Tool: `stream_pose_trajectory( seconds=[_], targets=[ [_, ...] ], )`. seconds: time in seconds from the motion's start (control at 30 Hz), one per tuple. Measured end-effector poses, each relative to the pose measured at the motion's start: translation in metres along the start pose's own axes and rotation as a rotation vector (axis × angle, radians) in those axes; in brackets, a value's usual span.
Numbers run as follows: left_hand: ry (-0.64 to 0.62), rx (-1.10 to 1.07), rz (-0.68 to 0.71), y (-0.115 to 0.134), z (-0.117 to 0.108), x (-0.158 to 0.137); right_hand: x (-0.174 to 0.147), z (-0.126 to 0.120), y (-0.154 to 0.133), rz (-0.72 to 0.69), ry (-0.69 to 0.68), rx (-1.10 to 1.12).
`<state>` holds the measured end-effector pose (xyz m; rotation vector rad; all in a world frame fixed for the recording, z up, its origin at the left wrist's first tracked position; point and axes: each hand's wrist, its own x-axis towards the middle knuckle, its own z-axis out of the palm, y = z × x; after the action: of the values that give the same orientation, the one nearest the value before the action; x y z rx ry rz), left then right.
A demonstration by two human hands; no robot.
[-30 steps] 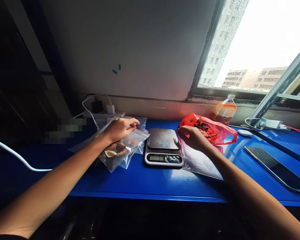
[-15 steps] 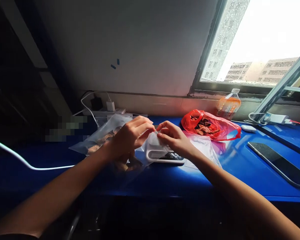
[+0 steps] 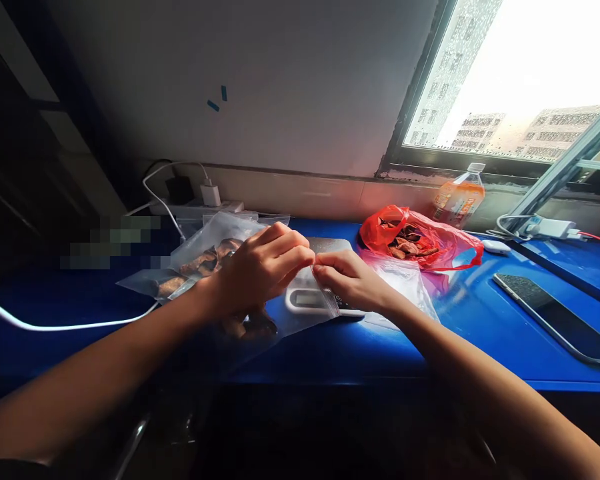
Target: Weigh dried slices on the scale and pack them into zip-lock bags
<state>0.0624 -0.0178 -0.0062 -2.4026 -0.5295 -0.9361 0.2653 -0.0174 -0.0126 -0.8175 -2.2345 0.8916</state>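
Note:
My left hand and my right hand meet fingertip to fingertip at the middle of the view. Both are closed in a pinch on the edge of a clear zip bag. Brown dried slices lie in its lower part, partly hidden under my left hand and forearm. Directly behind the bag is a white kitchen scale, its display seen partly through the plastic. To the left rests another clear bag with similar brown slices, partly covered by my left arm.
On the blue table, a red plastic bag holds dried slices, with flat clear bags in front. A drink bottle, phone and white case stand right. A white cable crosses the left side.
My fingertips have come together on the bag's edge, and the bag's zip strip now slants down below my right hand. The view has tilted slightly downward.

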Motion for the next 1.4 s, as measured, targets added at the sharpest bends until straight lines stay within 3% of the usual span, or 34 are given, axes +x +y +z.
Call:
stream_pose_trajectory(
  seconds=[0.37, 0.9, 1.13, 1.4],
  targets=[
    [-0.038, -0.055, 0.022, 0.003, -0.001, 0.001, -0.003, 0.003, 0.002, -0.061, -0.001, -0.002],
    [-0.017, -0.166, 0.007, 0.003, 0.001, 0.000, -0.005, 0.008, 0.001, -0.031, 0.015, 0.096],
    [-0.072, -0.228, -0.040, 0.003, -0.005, 0.000, -0.006, 0.011, -0.003, -0.015, 0.030, 0.103],
    [0.049, -0.235, 0.024, 0.003, -0.005, 0.002, -0.007, 0.012, -0.004, -0.105, 0.101, 0.112]
  ],
)
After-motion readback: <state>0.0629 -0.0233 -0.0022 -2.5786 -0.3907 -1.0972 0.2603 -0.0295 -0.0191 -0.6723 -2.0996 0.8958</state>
